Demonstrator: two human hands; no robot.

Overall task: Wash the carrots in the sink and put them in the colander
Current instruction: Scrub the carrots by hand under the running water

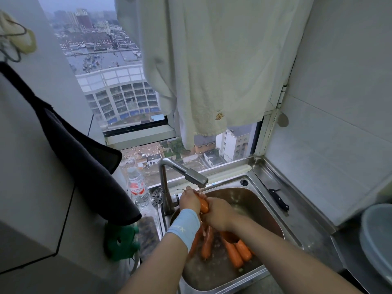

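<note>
Tap [196,179] over carrot [204,205], axis pointing away; left grip [189,201], right grip [216,213] both clasping it; bowl [377,230] off right, nearer right grip.

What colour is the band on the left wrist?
Light blue. The wrist band shows in the head view, just behind the left hand holding the carrot.

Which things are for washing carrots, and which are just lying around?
For the job: orange carrot under the steel tap, in left hand and right hand; more orange carrots in steel sink.
Lying about: clear plastic water bottle, black-handled knife, white towel.
</note>
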